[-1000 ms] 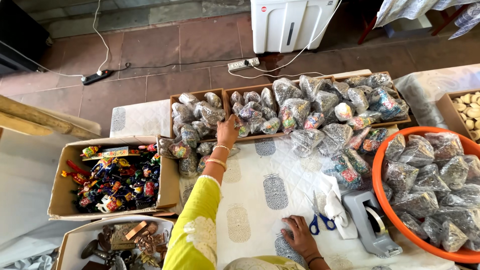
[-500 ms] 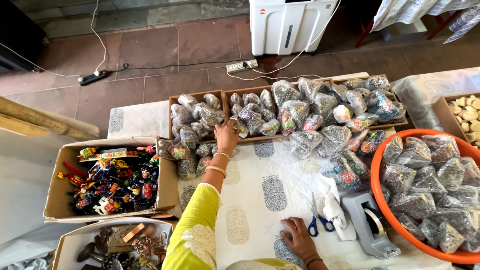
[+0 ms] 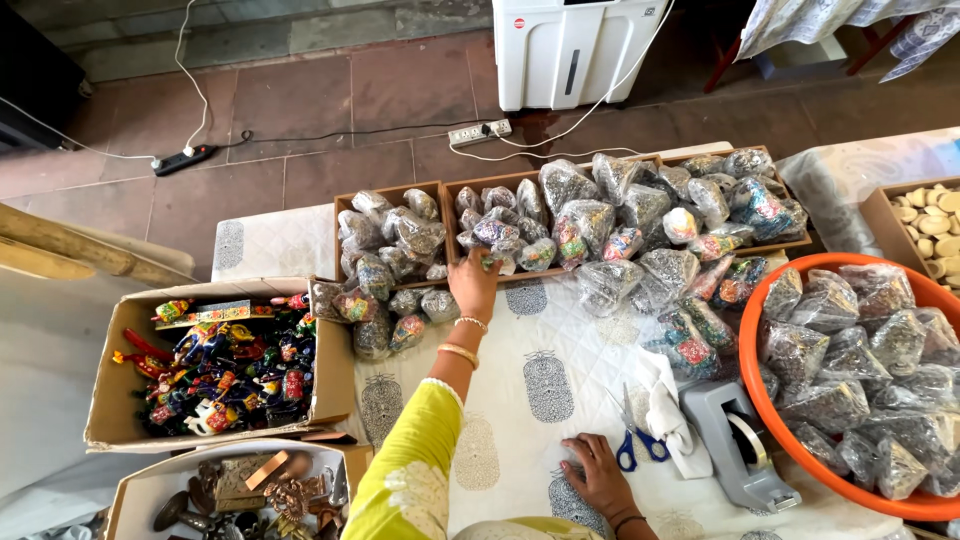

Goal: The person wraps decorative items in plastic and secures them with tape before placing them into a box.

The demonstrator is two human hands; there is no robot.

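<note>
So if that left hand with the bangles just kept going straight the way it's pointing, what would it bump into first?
The left hand points away from the person, toward the wooden tray. It is already at a clear packet lying there, so probably that packet first, then the other packets piled behind it. Whether it actually grips the packet is unclear.

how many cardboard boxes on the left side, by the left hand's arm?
2. One cardboard box of colourful figurines sits left of the sleeve; a second box of metal items lies below it at the frame's bottom edge, partly cut off. More may lie out of view.
</note>
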